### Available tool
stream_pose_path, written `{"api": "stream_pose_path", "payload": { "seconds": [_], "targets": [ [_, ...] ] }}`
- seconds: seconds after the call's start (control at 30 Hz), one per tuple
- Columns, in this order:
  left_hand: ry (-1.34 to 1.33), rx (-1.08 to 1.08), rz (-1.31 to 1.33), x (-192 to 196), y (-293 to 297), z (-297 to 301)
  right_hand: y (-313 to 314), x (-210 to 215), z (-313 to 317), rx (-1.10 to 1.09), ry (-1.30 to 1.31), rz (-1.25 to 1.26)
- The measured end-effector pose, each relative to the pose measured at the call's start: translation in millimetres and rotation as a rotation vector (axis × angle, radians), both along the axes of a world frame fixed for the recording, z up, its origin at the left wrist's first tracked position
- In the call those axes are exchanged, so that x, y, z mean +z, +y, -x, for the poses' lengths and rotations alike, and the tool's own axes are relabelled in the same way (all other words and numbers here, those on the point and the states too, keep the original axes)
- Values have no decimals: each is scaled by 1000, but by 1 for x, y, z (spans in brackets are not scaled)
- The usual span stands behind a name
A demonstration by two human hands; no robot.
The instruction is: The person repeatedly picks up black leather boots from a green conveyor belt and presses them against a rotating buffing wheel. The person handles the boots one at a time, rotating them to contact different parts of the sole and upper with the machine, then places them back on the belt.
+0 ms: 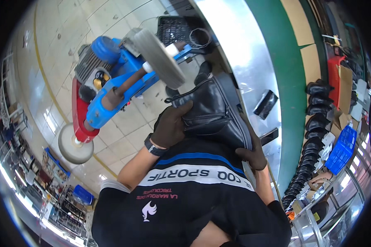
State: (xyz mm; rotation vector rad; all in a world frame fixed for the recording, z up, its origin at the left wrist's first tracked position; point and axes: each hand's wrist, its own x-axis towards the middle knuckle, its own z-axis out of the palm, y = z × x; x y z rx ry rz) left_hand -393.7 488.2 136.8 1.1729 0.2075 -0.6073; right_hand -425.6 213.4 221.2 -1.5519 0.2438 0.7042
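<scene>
Held in front of my body is a black leather boot (pixel 204 103) with a zipper and a small pull loop at its top edge. Its sole faces right, and its shaft opening points to the left. My left hand (pixel 171 125), in a dark glove, grips the shaft side with the thumb lying over the leather. On the sole side, my right hand (pixel 254 150), also gloved, is closed around the boot's edge; its fingers are partly hidden along the sole. A watch (pixel 152 146) sits on my left wrist.
Ahead to the left stands a blue machine (pixel 107 94) with a large grey wheel (pixel 158 57) and a pale wheel (pixel 75 143). A metal table (pixel 239 45) at right bears a shiny black item (pixel 266 104). Beyond are several black boots (pixel 315 131) and a blue crate (pixel 342 149).
</scene>
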Motion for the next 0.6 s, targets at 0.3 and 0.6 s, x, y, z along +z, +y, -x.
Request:
{"api": "stream_pose_path", "payload": {
  "seconds": [0.3, 0.6],
  "targets": [
    [569, 359, 723, -46, 53, 19, 82, -23, -12, 21, 284, 168],
    [-434, -228, -299, -112, 74, -16, 91, -93, -22, -198, 456, 20]
  ]
}}
